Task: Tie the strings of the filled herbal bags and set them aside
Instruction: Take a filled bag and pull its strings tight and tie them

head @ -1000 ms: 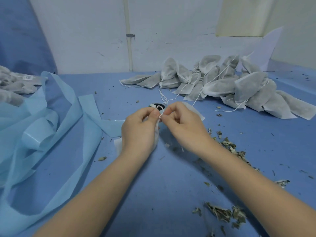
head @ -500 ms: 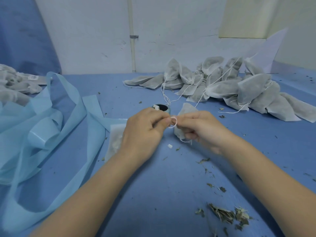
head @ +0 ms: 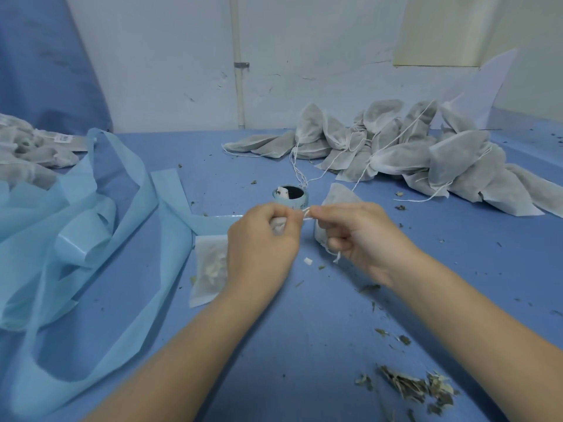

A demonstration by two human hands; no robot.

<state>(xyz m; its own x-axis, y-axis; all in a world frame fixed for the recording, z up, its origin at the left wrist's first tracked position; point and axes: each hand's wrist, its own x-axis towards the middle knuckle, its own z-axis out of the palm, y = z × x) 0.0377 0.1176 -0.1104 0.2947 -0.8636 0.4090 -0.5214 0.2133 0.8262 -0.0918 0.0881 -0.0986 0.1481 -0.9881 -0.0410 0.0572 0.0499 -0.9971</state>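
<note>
Both hands have drawn slightly apart since half a second ago, and the small loop seen between the fingertips then is now pulled into a short taut run of string (head: 307,215). That string lies roughly level, left to right, between the two pinches. The left hand (head: 263,248) is curled, thumb and forefinger nipping the string, with a bit of white bag fabric bunched inside its grip. The right hand (head: 356,239) pinches the other end, its lower fingers folded round a loose tail that dangles below the palm. The herbal bag (head: 338,197) stands behind the right hand, its pointed corner aimed up and away from the person; its lower part is hidden by the fingers, so its neck appears gathered but cannot be confirmed. Just beyond the knuckles sits a small round tape roll (head: 290,197). Under the left wrist lies a flat filled sachet (head: 210,268), partly covered. Farther beyond the right hand is a pile of tied bags (head: 426,153); left of the left hand, light blue fabric strips (head: 76,226).
</note>
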